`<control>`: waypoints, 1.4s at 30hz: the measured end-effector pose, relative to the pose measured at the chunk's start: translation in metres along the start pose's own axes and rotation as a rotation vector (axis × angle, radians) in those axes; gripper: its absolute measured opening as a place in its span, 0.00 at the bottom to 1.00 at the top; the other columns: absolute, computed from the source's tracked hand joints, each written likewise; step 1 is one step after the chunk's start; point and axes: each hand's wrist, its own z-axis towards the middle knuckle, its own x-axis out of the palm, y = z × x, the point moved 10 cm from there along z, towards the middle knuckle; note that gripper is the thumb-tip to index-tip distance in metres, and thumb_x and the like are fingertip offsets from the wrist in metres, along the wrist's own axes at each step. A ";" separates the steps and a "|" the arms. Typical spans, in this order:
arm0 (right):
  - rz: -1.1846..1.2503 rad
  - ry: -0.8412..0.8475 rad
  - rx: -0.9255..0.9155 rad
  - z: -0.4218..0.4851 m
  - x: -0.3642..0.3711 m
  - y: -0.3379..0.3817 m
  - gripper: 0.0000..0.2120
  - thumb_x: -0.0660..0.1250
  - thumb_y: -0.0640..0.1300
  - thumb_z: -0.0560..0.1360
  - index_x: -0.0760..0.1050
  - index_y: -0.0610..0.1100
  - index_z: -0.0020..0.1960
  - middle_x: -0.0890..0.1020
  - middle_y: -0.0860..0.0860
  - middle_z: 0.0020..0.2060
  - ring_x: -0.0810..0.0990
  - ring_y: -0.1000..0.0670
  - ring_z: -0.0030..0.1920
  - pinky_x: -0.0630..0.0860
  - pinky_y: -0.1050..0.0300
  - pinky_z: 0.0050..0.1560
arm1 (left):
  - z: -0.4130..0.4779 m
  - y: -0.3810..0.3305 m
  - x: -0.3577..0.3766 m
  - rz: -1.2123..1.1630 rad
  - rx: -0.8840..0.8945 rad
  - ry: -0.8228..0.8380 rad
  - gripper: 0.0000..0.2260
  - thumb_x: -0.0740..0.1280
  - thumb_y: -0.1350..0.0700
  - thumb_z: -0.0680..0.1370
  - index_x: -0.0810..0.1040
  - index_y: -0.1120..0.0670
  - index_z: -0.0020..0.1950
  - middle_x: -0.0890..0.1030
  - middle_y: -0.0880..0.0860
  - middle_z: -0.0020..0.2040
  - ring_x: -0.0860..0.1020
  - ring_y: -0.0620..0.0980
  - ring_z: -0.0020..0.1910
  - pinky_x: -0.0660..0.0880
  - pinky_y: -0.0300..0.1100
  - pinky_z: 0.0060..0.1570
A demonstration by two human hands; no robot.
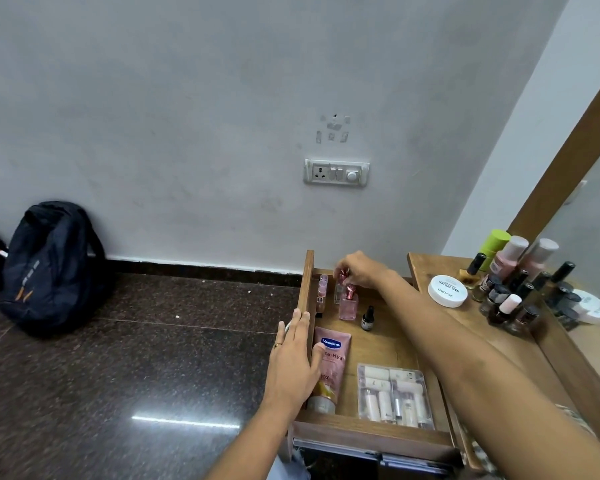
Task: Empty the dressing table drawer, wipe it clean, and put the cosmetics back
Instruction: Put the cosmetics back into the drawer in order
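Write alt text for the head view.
A person's right hand pinches the cap of a perfume bottle at the far end of an open drawer, while the left hand rests flat on its left wall. The drawer also holds a Vaseline tube and a clear case of small bottles; nail polish bottles stand on the tabletop.

Drawer (pixel 371 432): tube (pixel 329 362) laid along left wall, case (pixel 395 393) placed front-right, perfume bottles (pixel 347 304) stood at back. Tabletop (pixel 437 265) located right.

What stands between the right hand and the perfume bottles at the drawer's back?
Nothing visible. The right hand pinches the rear bottle by its cap; the pink bottle stands close in front of it.
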 end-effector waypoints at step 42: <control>-0.174 -0.080 0.003 -0.032 -0.006 -0.025 0.16 0.71 0.35 0.73 0.77 0.43 0.60 0.77 0.44 0.54 0.77 0.45 0.53 0.77 0.51 0.55 | -0.001 0.001 0.001 -0.016 -0.002 -0.007 0.28 0.58 0.45 0.81 0.51 0.46 0.79 0.49 0.42 0.79 0.45 0.49 0.78 0.52 0.47 0.74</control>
